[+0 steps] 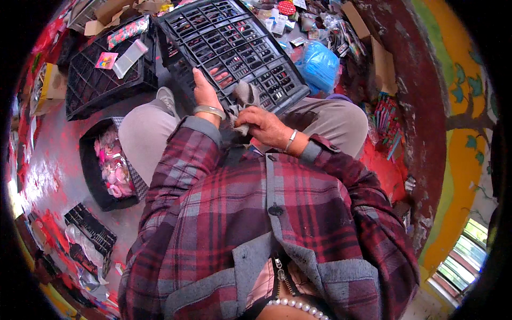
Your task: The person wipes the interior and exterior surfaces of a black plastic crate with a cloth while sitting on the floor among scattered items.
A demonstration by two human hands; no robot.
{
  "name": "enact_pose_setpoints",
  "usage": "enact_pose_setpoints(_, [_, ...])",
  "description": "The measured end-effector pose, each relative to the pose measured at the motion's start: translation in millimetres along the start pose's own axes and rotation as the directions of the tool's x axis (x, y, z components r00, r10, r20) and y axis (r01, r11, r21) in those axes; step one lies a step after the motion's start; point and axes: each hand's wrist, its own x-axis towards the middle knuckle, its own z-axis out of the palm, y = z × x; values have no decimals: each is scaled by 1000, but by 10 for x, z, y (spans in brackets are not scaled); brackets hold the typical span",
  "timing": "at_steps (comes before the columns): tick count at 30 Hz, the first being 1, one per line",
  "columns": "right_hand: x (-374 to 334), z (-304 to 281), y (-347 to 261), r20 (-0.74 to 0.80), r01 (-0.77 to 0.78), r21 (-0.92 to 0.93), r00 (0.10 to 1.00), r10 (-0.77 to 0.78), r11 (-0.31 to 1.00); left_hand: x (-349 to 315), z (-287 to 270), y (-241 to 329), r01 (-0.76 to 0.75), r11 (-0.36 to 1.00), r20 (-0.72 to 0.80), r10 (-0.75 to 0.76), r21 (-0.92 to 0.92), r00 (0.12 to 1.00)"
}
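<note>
A black plastic crate with a slotted lattice is tilted up in front of me, over my knees. My left hand grips its near left part, the thumb outside and the fingers showing through the slots. In my right hand is a bunched grey-brown cloth, pinched between the fingers. The cloth lies against the crate's near edge.
Another black crate at left bears small packets. Beside my left leg is a black bin of pink items. Blue plastic-wrapped goods, loose packets and cardboard lie at far right. A painted wall rises on the right.
</note>
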Motion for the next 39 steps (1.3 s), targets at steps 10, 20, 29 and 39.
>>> enact_pose_setpoints(10, [-394, -918, 675, -118, -191, -558, 981, 151, 807, -148, 92, 117, 23, 999, -20, -23, 29, 1000])
enact_pose_setpoints(20, [-241, -888, 1100, -354, -522, -617, 853, 385, 590, -53, 16, 34, 9, 999, -16, -8, 34, 1000])
enact_pose_setpoints(29, [-204, -345, 361, -129, -339, -350, 941, 313, 874, -58, -16, 56, 28, 999, -29, -27, 41, 999])
enact_pose_setpoints(39, [193, -994, 660, -674, -458, -436, 736, 56, 775, -35, 17, 53, 72, 997, -31, -71, 31, 997])
